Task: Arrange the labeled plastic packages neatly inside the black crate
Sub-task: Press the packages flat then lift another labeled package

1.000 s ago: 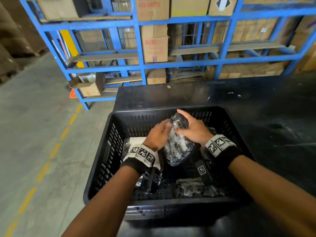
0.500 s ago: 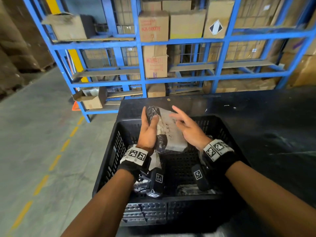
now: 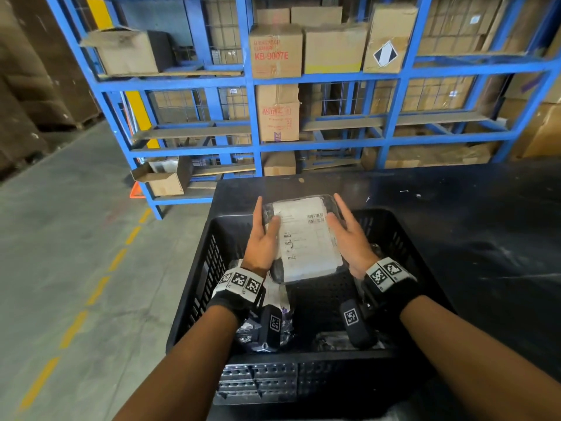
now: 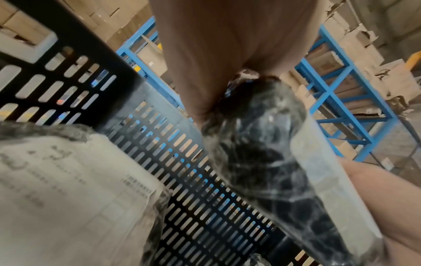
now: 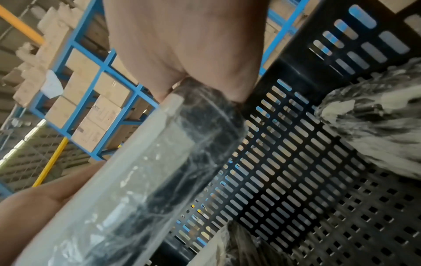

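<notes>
A clear plastic package (image 3: 306, 238) with a white barcode label facing up is held flat above the far half of the black crate (image 3: 194, 299). My left hand (image 3: 263, 238) grips its left edge and my right hand (image 3: 349, 235) grips its right edge. Each thumb lies on the label side with the fingers along the edge. The left wrist view shows the dark wrapped package (image 4: 262, 153) between palm and thumb. The right wrist view shows the same package (image 5: 159, 171) held likewise. More packages lie in the crate: one under my left wrist (image 3: 273, 302), one at the front (image 3: 331, 341).
The crate stands at the left end of a dark table (image 3: 455, 226). Blue shelving (image 3: 255, 117) with cardboard boxes stands behind it. Grey floor with a dashed yellow line lies to the left. A labelled package (image 4: 68, 189) lies by the slotted wall; another package (image 5: 376, 126) rests at the right wall.
The package has been lifted out of the crate and turned from upright, dark side showing, to flat with its label up. Both hands shifted to its side edges.
</notes>
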